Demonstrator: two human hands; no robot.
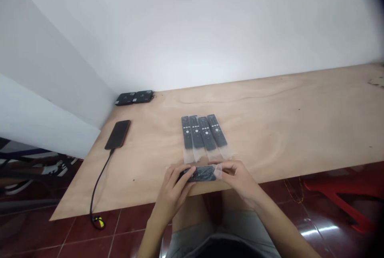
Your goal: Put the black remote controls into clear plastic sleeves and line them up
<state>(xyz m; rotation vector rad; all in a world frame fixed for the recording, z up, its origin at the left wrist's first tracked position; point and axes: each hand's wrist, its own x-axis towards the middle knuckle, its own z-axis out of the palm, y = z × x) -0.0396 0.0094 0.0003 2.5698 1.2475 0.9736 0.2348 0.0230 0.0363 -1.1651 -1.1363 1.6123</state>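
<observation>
Near the table's front edge, a dark remote in a clear plastic sleeve (203, 173) lies sideways between both hands. My left hand (178, 180) grips its left end with fingers and thumb. At the other end, my right hand (231, 174) pinches the sleeve's loose plastic. Just beyond the hands, several black remotes (196, 131) lie side by side on the wooden table (270, 130), each in a sleeve with its loose end toward me. Parts of the held remote are hidden by my fingers.
A phone (118, 134) lies on the table's left side, with a black cable (98, 182) hanging over the front edge. Two black boxes (143, 97) sit at the back left corner by the wall. A red stool (345, 194) stands at the right, below table height.
</observation>
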